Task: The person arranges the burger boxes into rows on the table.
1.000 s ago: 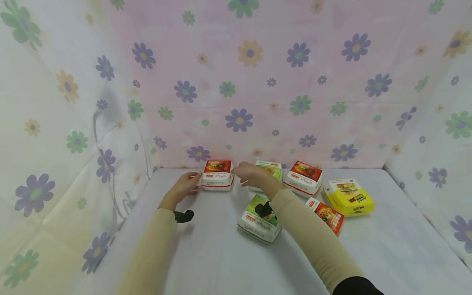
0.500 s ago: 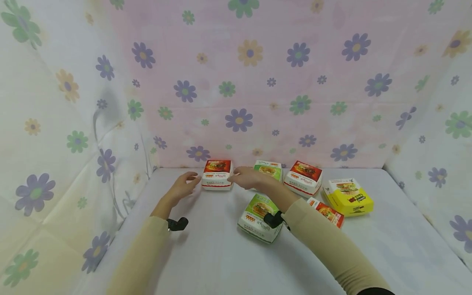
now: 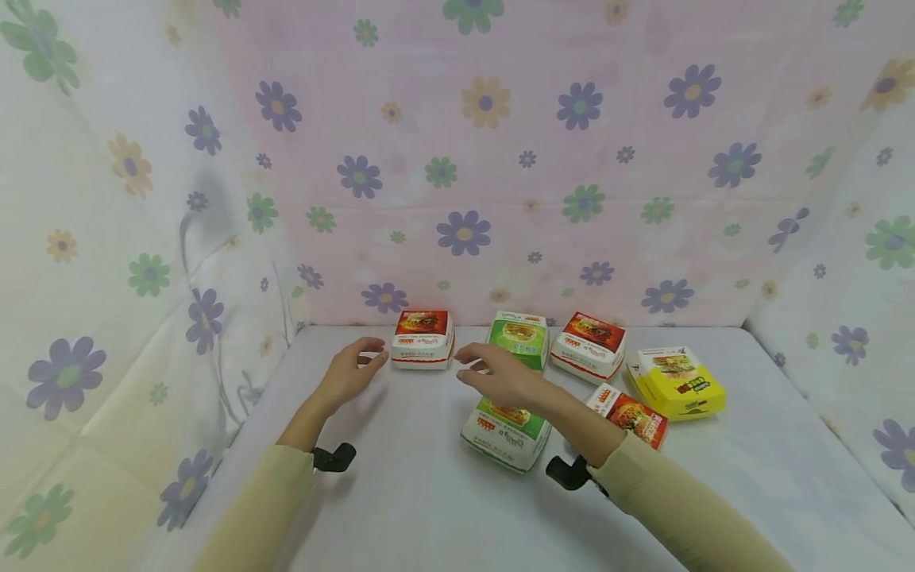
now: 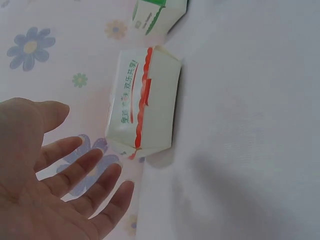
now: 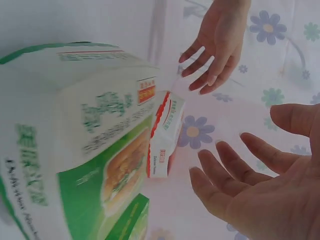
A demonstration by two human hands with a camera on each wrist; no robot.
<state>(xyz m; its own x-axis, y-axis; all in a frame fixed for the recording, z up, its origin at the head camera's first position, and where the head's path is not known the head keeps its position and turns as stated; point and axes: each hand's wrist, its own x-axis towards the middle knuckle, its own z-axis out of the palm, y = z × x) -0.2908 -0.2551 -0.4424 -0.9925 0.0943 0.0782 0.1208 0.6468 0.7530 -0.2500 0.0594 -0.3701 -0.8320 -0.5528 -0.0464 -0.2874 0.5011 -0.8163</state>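
Observation:
A red-and-white burger box (image 3: 422, 342) sits at the back of the table, a little left of the middle. My left hand (image 3: 348, 373) hovers just left of it, fingers loosely bent and apart from the box. On the other side, my right hand (image 3: 503, 375) is in the air, holding nothing, partly over a green-and-white burger box (image 3: 506, 435). Both the left wrist view and the right wrist view show spread, relaxed fingers, with the red-and-white box (image 4: 150, 100) beyond the left hand (image 4: 65, 175). A second green burger box (image 3: 518, 338) stands behind the right hand.
Right of the hands are another red-and-white burger box (image 3: 589, 347), a smaller red box (image 3: 635, 417) and a yellow burger box (image 3: 679, 385). Flowered cloth (image 3: 400, 238) hangs along the back and both sides of the white table (image 3: 400, 508).
Both hands have drawn back from the red-and-white box towards the person, the right one also shifting right. The box looks to be in the same place.

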